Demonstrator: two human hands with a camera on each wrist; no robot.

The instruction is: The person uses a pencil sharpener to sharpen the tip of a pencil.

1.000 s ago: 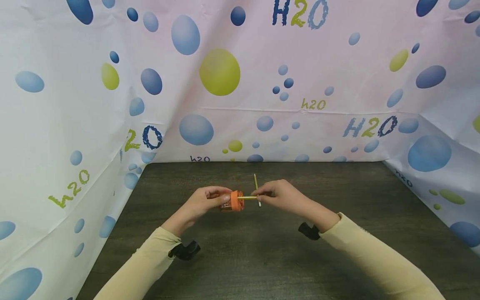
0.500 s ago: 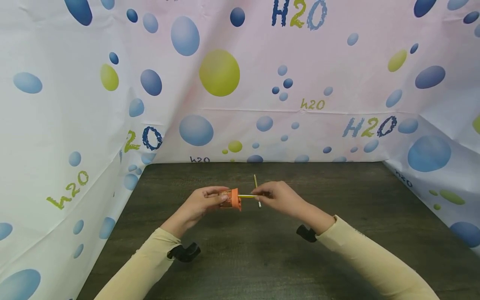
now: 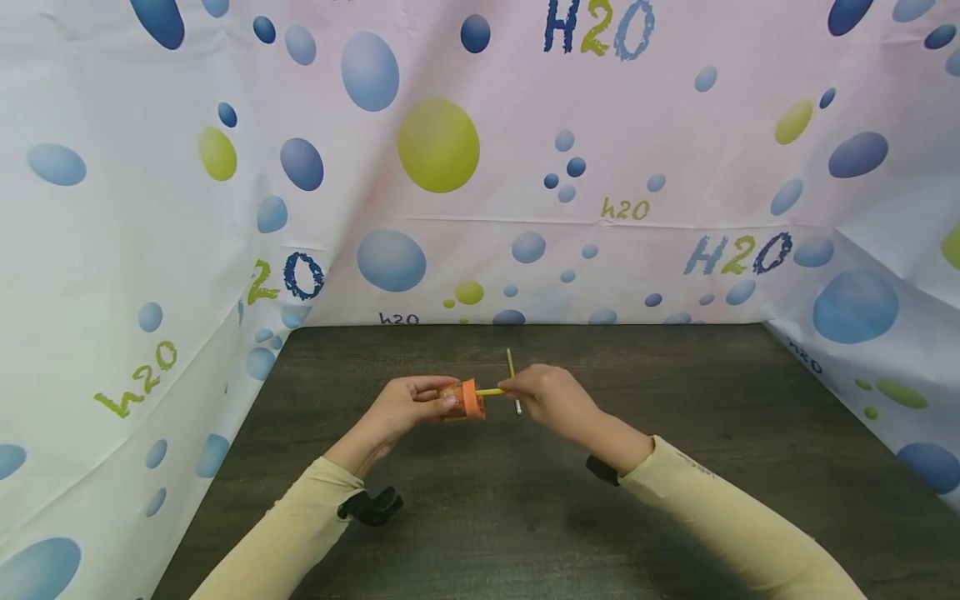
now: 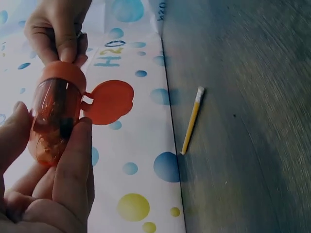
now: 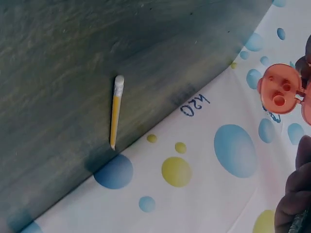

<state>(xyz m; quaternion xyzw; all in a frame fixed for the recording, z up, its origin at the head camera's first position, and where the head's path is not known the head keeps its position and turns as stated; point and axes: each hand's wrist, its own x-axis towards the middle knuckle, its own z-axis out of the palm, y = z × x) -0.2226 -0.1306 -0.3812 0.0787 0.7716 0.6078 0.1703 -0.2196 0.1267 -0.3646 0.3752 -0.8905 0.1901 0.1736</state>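
My left hand (image 3: 397, 415) grips an orange pencil sharpener (image 3: 472, 400) with a see-through container. In the left wrist view, shavings show inside the sharpener (image 4: 56, 116), and its flat orange lid (image 4: 112, 102) hangs swung out on a hinge. A yellow pencil (image 3: 489, 392) runs level from the sharpener's end, its tip hidden inside. My right hand (image 3: 558, 404) pinches this pencil with thumb and fingers. Behind that hand a second yellow pencil (image 3: 511, 361) lies on the table, its white eraser end toward me; the right wrist view has this pencil (image 5: 115, 114) in full.
The dark wooden table (image 3: 480, 517) extends around both hands. A white sheet with coloured bubbles (image 3: 480, 208) rises along its back and sides. Black straps sit at both wrists, one below the left sleeve (image 3: 371, 506).
My right hand has twisted over, knuckles now more on top, and its forearm has shifted left. The sharpener has tilted slightly in my left hand. The pencil on the table stays put.
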